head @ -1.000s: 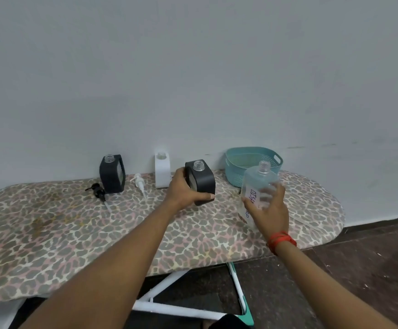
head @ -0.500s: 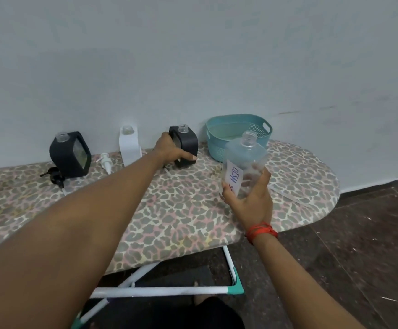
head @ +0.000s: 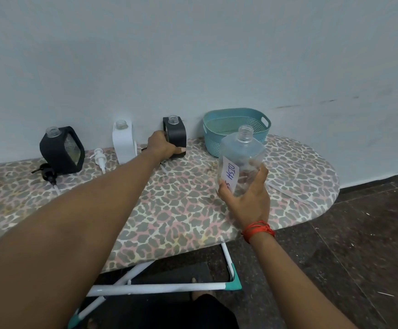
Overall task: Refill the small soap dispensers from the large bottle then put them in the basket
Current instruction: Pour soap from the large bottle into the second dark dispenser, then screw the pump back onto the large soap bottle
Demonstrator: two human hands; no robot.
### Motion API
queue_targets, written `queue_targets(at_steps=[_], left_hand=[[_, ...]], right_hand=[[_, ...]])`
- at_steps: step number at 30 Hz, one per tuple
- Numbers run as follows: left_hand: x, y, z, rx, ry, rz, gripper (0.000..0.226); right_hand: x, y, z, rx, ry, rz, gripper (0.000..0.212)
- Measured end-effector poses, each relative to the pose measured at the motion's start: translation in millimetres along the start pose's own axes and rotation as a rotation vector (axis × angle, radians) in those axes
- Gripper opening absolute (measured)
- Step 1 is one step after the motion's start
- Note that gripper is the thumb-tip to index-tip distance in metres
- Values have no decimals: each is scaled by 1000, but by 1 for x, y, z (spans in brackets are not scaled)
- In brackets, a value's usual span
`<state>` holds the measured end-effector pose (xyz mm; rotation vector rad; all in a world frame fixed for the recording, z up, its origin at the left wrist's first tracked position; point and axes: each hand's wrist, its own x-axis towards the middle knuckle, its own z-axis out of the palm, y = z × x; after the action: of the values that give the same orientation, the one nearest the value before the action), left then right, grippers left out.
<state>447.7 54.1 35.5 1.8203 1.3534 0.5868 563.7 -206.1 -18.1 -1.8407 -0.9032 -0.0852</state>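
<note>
Careful: your left hand [head: 163, 146] grips the black dispenser [head: 178, 136], fingers [head: 180, 150] curled round it, at the wall [head: 193, 55] beside the basket [head: 214, 143]; your right hand [head: 249, 198], fingers wrapped, holds the uncapped large bottle [head: 243, 157] upright over the surface [head: 181, 210]. Narrow necks: a misaligned pour likely spills.

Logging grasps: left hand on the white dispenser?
No, the left hand grips the black dispenser by the basket; the white dispenser stands left of it.

Bare forearms, one wrist band.
Red thread band [head: 258, 230] wound in several loops below my right hand [head: 247, 198]; dark clothing [head: 169, 312] at bottom edge.
</note>
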Motion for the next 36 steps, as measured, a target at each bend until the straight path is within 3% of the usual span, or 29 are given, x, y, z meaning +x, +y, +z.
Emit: queue_targets(at_steps=[9,13,17,20,24,27,33,36], left_hand=[[-38,15,-1,30,117,-8,84],[-99,-4,-6,-163,87,132,82],[-148,-59,-23,-138,26,233,64],[-168,-88,-35,-202,45,243,53],[-179,-101,-37,-282,26,227,61],[-182,-100,-38,-275,-20,247,77],[-184,-100,-38,-223,-63,292,112],[-185,-101,-38,-218,-49,313,104]], right_hand=[[-1,0,-2,-22,10,-32,89],[-1,-2,-5,-32,26,-27,86],[5,1,-3,-43,-8,-55,80],[6,0,-4,44,-46,-63,74],[3,-10,-8,220,-50,21,61],[0,-24,-9,282,-169,43,43],[-25,-67,26,396,-464,-14,50],[-42,-88,51,447,-531,-20,50]])
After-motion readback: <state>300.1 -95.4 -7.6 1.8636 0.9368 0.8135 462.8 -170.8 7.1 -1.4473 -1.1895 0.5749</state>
